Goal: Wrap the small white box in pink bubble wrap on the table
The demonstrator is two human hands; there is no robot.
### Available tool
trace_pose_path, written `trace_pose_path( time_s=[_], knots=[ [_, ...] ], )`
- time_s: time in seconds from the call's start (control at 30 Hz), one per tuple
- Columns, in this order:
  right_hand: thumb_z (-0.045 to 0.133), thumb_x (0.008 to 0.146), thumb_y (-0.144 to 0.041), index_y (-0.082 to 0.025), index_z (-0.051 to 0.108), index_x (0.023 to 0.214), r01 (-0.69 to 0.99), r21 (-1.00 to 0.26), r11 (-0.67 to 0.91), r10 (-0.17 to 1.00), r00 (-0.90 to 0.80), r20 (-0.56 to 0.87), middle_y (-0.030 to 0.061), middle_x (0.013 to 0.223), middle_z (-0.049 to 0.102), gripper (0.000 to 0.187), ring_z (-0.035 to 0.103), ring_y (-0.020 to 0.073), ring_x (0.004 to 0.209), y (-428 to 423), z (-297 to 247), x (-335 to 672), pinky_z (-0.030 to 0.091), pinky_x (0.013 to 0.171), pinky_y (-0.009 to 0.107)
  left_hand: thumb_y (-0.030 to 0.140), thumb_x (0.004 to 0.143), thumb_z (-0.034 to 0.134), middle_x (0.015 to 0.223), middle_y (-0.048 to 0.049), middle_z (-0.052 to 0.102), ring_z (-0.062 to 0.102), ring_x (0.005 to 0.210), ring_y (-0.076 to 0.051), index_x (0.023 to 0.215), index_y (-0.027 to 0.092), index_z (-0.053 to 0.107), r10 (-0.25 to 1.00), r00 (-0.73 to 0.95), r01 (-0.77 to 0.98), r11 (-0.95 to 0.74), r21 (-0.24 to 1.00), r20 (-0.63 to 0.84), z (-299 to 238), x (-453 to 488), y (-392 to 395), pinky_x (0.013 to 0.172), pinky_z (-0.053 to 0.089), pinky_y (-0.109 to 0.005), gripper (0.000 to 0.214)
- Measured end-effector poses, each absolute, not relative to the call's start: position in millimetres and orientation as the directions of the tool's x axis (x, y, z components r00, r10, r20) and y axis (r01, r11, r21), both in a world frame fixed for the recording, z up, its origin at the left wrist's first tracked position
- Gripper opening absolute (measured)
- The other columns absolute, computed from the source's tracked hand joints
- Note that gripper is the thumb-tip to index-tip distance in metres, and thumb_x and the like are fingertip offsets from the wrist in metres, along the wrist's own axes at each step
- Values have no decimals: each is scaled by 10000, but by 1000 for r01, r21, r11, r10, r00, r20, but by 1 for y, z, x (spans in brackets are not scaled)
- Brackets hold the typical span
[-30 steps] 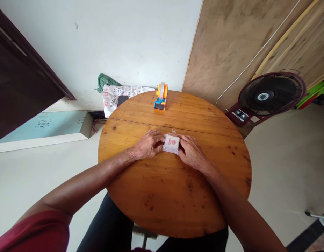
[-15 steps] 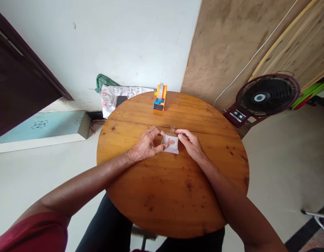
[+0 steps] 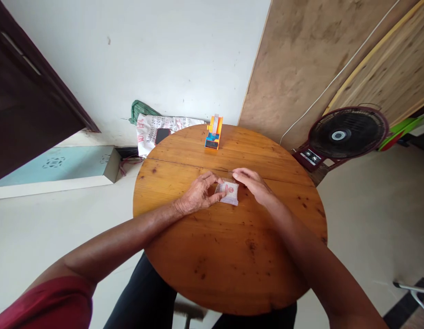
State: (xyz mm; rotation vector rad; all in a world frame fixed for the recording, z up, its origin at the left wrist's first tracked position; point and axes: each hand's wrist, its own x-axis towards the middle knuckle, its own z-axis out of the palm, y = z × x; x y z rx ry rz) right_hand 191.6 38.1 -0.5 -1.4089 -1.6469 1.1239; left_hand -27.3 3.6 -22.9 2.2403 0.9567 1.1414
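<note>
A small flat packet (image 3: 231, 193), whitish and see-through with red print on top, lies near the middle of the round wooden table (image 3: 228, 246). My left hand (image 3: 203, 191) holds it from the left, index finger and thumb spread over its left edge. At the far right corner of the packet is my right hand (image 3: 252, 183), thumb and index finger pressed together. Whatever is between those fingertips is too small to make out. Farther back stands an orange and blue tape dispenser (image 3: 214, 132) with a roll of clear tape, untouched by either hand.
A dark red fan (image 3: 347, 132) stands past the table's right edge. Behind the table, a printed white sack (image 3: 148, 132) and a green bag (image 3: 143, 109) lie against the wall. On the left floor sits a pale blue-topped box (image 3: 61, 164).
My right fingers have moved from the packet's right edge to beyond its far corner, closing together. A clear strip seen standing at the far edge is now hard to see. The left hand keeps its hold.
</note>
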Motion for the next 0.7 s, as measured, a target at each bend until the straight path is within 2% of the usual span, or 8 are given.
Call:
trace_pose_path(
  time_s=[0.1,0.27,0.43,0.7],
  knots=[
    [700,722,-451,-197,724,855,386,-922,17,987,-152,-46,13,798,713,287,623,176,743,44,-2,184,465,707,302,364,862,636,1013,-63,609,605,947,-203,1113,213,564,755,411,389,-652,651,511,-25,-28,4,857,522,-384,302],
    [676,718,-416,-200,726,814,363,-926,99,995,-56,84,15,797,721,242,621,183,749,38,-12,175,467,728,319,382,883,619,1111,-96,571,563,1104,-237,1230,205,575,723,456,347,-681,645,518,-26,-29,4,970,497,-402,392],
    [642,743,-393,-208,717,771,323,-931,167,986,-40,163,20,806,726,201,629,196,786,33,-16,175,475,779,332,371,895,591,1146,-120,567,552,1129,-244,1204,178,607,735,474,347,-662,665,485,-23,-28,4,978,491,-415,365],
    [650,720,-401,-220,675,712,194,-969,155,988,-56,147,4,825,712,182,620,193,843,33,-17,176,465,813,322,377,835,652,1109,-108,587,578,1081,-238,1142,182,623,747,451,341,-649,680,488,-26,-27,8,963,495,-425,365]
  ],
)
